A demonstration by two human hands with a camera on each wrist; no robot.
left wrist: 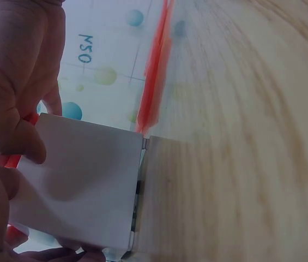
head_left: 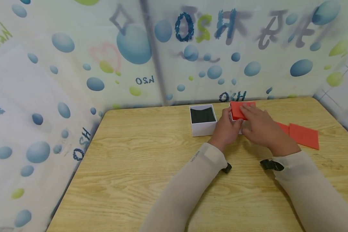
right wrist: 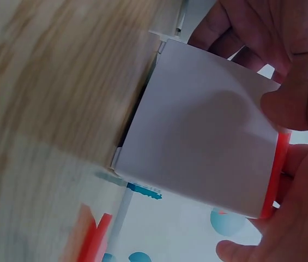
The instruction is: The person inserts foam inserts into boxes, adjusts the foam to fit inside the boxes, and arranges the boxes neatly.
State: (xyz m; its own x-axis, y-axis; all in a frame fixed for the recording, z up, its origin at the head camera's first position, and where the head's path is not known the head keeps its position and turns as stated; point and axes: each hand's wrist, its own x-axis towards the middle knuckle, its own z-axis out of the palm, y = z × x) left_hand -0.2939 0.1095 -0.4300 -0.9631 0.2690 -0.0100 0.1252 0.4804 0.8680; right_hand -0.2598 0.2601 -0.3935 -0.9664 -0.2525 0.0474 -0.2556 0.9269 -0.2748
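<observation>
A small white box (left wrist: 88, 180) stands near the table's back edge, with flat red sheets (head_left: 237, 109) over its top. My left hand (head_left: 224, 130) grips the box's left front corner. In the right wrist view its thumb (right wrist: 284, 106) lies on the white front face, and its other fingers go round the side. From the right, my right hand (head_left: 259, 127) rests on the red sheets with straight fingers, its thumb low near the front. How far the sheets reach into the box is hidden by the hands.
A second white box (head_left: 203, 129) with a dark inside stands just left of the hands. More flat red pieces (head_left: 304, 136) lie on the wooden table (head_left: 133, 167) at the right. A patterned cloth wall (head_left: 174, 64) rises behind the table.
</observation>
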